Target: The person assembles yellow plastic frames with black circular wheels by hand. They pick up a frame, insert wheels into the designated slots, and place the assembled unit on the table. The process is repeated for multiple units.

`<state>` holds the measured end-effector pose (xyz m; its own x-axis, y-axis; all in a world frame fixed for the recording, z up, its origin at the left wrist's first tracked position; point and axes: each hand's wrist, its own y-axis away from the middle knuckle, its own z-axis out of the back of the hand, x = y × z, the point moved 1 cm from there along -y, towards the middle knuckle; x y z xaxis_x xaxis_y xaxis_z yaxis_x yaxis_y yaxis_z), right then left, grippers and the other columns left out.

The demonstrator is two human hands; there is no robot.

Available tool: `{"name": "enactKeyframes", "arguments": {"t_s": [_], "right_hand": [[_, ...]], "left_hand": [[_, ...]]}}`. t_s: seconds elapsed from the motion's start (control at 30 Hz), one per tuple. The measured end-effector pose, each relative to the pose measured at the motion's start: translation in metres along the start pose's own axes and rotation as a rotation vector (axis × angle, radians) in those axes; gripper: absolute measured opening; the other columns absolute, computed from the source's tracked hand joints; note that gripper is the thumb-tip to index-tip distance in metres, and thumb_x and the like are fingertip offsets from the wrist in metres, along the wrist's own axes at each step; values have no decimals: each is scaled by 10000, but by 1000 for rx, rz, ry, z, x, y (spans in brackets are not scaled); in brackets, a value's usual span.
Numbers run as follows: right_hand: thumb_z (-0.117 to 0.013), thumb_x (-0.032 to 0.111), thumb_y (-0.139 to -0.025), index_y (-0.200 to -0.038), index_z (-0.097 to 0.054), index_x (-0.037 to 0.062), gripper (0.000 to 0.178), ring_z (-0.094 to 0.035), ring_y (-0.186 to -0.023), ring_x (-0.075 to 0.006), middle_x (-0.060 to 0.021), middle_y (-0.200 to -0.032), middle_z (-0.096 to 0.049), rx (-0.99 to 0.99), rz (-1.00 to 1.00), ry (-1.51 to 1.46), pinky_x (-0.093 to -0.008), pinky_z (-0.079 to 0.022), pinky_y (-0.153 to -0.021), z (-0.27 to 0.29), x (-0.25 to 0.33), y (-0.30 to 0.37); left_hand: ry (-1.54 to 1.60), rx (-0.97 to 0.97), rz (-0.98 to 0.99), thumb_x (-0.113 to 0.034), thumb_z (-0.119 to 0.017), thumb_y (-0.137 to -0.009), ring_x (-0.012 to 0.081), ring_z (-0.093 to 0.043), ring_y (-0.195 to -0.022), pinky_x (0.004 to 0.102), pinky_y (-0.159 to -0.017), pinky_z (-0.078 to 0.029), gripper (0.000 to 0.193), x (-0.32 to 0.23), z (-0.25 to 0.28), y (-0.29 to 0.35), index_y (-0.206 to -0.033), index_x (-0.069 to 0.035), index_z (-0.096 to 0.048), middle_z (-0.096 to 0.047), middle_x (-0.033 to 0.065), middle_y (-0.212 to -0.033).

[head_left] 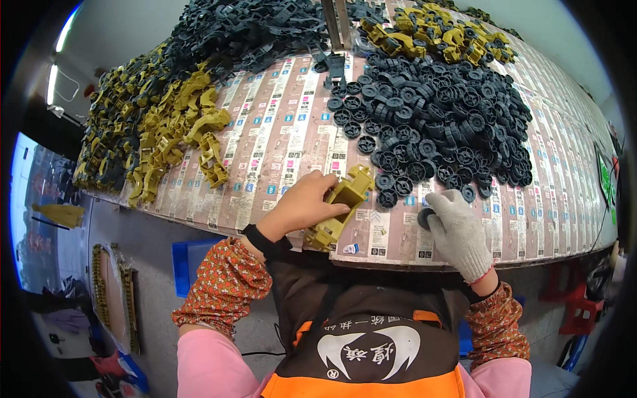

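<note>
My bare left hand [304, 204] is closed around an olive-yellow plastic toy vehicle body [350, 192] at the table's near edge. Its long open frame tilts up to the right, and my fingers cover part of its left side. To the right, my right hand [456, 229], in a white knitted glove, pinches a small dark toy wheel [425, 219] between thumb and fingers. The wheel is apart from the body. Just beyond both hands spreads a large heap of dark grey toy wheels [451, 119], with some loose ones at its left edge.
Olive-yellow vehicle bodies [179, 126] pile up at the left. Dark grey plastic parts [252, 30] are heaped at the back, near an upright metal post [336, 23]. More yellow parts [444, 36] lie at the back right. Printed sheeting covers the table [272, 146].
</note>
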<state>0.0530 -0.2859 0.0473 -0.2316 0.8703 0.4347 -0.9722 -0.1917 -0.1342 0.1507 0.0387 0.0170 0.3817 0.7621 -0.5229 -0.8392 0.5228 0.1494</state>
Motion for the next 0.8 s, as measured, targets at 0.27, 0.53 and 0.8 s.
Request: {"name": "enactKeyframes", "arguments": {"t_s": [0.27, 0.53, 0.8], "right_hand": [[-718, 85, -870, -1177, -620, 58, 323, -657, -953, -384, -170, -1023, -634, -49, 112, 108, -504, -538, -791, -15, 5, 6], [-671, 61, -945, -1423, -572, 16, 490, -677, -1066, -338, -187, -1184, -670, 55, 31, -575, -420, -544, -942, -7, 25, 12], [-559, 52, -1061, -1524, -496, -9, 471, -651, -1153, -162, -104, -1308, -620, 211, -237, -1302, -316, -530, -1015, -26, 67, 29]], "left_hand": [[1460, 9, 109, -144, -702, -924, 249, -697, -1139, 393, -979, -600, 678, -18, 2, 47, -1537, -51, -427, -633, 147, -1399], [1835, 96, 196, -324, -737, -1003, 249, -689, -1157, 501, -1003, -608, 697, -58, -39, 87, -1562, -94, -391, -621, 80, -1315], [1540, -80, 263, -401, -723, -1029, 167, -668, -1065, 409, -926, -619, 646, -91, -76, 98, -1508, -104, -407, -613, 42, -1218]]}}
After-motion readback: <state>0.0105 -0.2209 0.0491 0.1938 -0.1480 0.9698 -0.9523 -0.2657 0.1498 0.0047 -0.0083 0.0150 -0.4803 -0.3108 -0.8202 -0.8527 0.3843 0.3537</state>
